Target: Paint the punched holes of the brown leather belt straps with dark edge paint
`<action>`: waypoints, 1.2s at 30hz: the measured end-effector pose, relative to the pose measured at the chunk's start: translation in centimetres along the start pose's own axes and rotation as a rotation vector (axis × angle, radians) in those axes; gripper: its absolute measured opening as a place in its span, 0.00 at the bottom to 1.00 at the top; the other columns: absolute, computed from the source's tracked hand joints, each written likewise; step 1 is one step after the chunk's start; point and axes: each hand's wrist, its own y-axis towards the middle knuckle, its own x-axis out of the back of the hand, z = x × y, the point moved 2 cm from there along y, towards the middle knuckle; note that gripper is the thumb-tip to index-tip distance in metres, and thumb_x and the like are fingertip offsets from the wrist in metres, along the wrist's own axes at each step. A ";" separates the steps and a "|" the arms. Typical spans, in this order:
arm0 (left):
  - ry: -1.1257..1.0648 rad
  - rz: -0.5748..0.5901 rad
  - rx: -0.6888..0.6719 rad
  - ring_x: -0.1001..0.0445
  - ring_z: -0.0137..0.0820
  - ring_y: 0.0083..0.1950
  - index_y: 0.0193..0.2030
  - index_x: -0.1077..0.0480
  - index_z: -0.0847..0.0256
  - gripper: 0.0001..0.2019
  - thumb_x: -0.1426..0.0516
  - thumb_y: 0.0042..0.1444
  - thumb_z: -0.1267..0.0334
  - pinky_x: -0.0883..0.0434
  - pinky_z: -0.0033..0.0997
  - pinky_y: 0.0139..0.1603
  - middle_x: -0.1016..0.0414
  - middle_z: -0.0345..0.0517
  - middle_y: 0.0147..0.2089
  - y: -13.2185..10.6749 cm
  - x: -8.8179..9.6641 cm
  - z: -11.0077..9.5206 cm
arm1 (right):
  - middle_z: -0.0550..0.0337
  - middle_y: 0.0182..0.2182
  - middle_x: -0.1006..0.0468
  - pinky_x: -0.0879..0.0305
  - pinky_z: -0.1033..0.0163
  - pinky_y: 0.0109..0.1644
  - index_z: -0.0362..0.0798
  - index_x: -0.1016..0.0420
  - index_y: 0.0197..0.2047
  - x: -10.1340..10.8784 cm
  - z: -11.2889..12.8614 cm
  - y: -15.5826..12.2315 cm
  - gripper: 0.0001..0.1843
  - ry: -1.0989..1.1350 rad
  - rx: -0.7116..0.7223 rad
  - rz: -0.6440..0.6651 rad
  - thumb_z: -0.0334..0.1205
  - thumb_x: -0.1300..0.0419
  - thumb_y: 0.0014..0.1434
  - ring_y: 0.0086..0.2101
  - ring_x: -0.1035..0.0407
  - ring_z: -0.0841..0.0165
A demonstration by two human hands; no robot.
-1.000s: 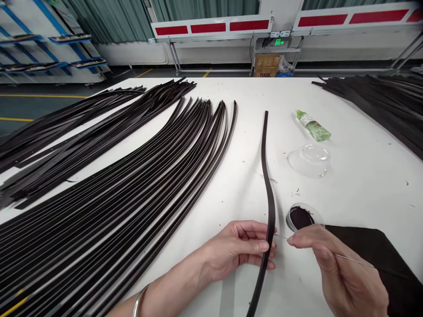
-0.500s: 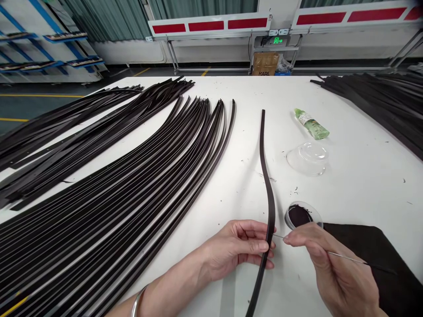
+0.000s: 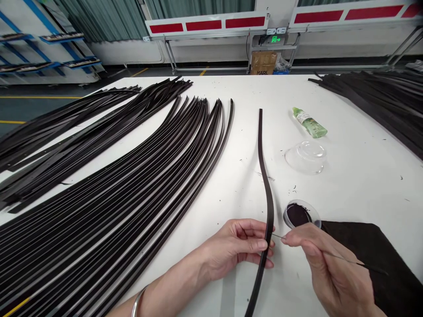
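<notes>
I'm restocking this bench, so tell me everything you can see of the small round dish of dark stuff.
It is a shallow, round, clear plastic dish standing on the white table, holding near-black paste that fills its middle and smears toward the rim. It sits just behind the right hand, beside a black sheet; whether either touches it cannot be told.

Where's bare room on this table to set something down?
White tabletop shows right of the clear plastic lid and below the dark strap pile; another patch lies between the loose strap and the fanned straps. Crowded: the left side.
</notes>
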 end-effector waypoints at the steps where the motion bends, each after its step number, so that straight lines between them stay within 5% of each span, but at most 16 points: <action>1: -0.002 0.000 -0.001 0.25 0.32 0.37 0.45 0.24 0.65 0.15 0.32 0.49 0.68 0.24 0.42 0.43 0.25 0.49 0.38 0.0 0.0 0.0 | 0.56 0.32 0.22 0.26 0.62 0.37 0.44 0.31 0.46 0.0 0.0 0.0 0.17 0.009 0.009 -0.001 0.19 0.49 0.59 0.36 0.26 0.68; 14: -0.009 0.002 -0.004 0.25 0.33 0.37 0.45 0.23 0.63 0.16 0.31 0.48 0.67 0.24 0.43 0.44 0.24 0.49 0.38 0.1 0.1 0.2 | 0.57 0.33 0.20 0.25 0.63 0.37 0.47 0.28 0.45 0.0 -0.3 -0.4 0.14 0.012 -0.067 0.023 0.23 0.49 0.62 0.36 0.24 0.67; 18: -0.026 0.011 -0.016 0.24 0.33 0.38 0.45 0.23 0.63 0.16 0.32 0.49 0.66 0.24 0.41 0.44 0.23 0.49 0.37 0.1 0.1 0.3 | 0.59 0.31 0.20 0.25 0.65 0.35 0.49 0.25 0.40 0.6 -0.1 -1.0 0.14 -0.014 -0.279 -0.075 0.31 0.52 0.67 0.31 0.23 0.68; 21: -0.040 0.026 -0.021 0.24 0.31 0.38 0.46 0.23 0.63 0.15 0.32 0.50 0.67 0.24 0.40 0.45 0.23 0.49 0.39 -0.1 -0.1 0.1 | 0.54 0.39 0.20 0.23 0.63 0.38 0.48 0.27 0.42 1.3 -0.5 -0.9 0.13 -0.006 -0.533 -0.240 0.38 0.53 0.69 0.33 0.22 0.67; 25: -0.057 0.063 -0.043 0.24 0.30 0.38 0.48 0.24 0.63 0.16 0.33 0.51 0.67 0.24 0.38 0.44 0.24 0.48 0.39 -0.5 -0.6 -0.3 | 0.54 0.45 0.24 0.25 0.63 0.46 0.50 0.32 0.43 0.8 -1.4 1.1 0.08 0.059 -0.607 -0.076 0.44 0.42 0.64 0.44 0.24 0.65; 28: -0.045 0.072 -0.052 0.24 0.31 0.38 0.48 0.23 0.63 0.16 0.33 0.52 0.67 0.24 0.38 0.44 0.24 0.48 0.39 -0.6 -0.7 -0.4 | 0.58 0.37 0.26 0.28 0.66 0.36 0.49 0.35 0.39 0.1 -2.4 3.4 0.11 0.223 -0.616 0.045 0.46 0.39 0.63 0.34 0.27 0.70; 33: -0.010 0.000 -0.049 0.24 0.31 0.39 0.45 0.22 0.65 0.14 0.33 0.51 0.65 0.25 0.39 0.47 0.23 0.50 0.40 -0.8 -0.4 -0.4 | 0.63 0.27 0.28 0.31 0.67 0.32 0.48 0.34 0.37 -0.5 -5.0 6.2 0.15 0.273 -0.673 -0.065 0.48 0.34 0.58 0.28 0.29 0.72; 36: -0.019 -0.019 -0.054 0.24 0.30 0.37 0.44 0.22 0.66 0.14 0.33 0.51 0.65 0.24 0.38 0.46 0.23 0.49 0.39 -0.8 -0.3 -0.3 | 0.59 0.34 0.23 0.27 0.62 0.41 0.48 0.30 0.42 -0.3 -6.0 6.1 0.14 0.241 -0.639 -0.072 0.48 0.36 0.59 0.36 0.25 0.68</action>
